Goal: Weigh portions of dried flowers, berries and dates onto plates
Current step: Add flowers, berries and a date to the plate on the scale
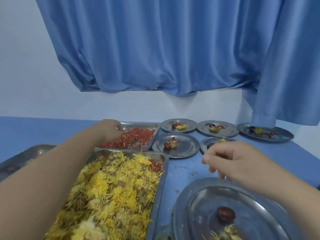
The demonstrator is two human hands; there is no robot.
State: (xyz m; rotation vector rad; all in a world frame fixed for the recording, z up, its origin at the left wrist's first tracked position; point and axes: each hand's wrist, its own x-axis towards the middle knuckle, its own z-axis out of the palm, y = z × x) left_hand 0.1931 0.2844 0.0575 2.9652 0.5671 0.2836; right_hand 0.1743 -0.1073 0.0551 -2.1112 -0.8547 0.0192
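Presently the left hand (pixel 110 129) reaches across to the berry tray (pixel 138 125) at the back, fingers bent down into the red berries (pixel 136 137). Whether they pinch any cannot be told.

The right hand (pixel 232 160) hovers over the table (pixel 190 170), fingers loosely curled and relaxed, nothing seen in it.

Flowers (pixel 112 196): dried, yellow, shaggy, some paler and browner. They are heaped in the flower tray (pixel 156 157) under the left forearm, and a few berries are mixed into its far right corner. A third tray (pixel 34 149) lies at the left edge; its contents are blurred.

The near plate (pixel 242 196), round steel, sits below the right hand. It carries one dark red date (pixel 226 214) and one flower head (pixel 226 233) at the frame's bottom edge.

- Mid plate (pixel 188 144): just right of the berry tray, with a date, a flower and some berries in a small cluster.
- Hidden plate (pixel 207 142): beside it, mostly covered by the right hand.
- Back plates (pixel 228 129): three in a row by the wall, each with a similar small portion.

The table surface is blue, with loose petals and stems scattered between the flower tray and the near plate. The wall (pixel 26 66) is white. A blue curtain (pixel 155 49) hangs in folds above the table, its right part dropping to the last back plate.
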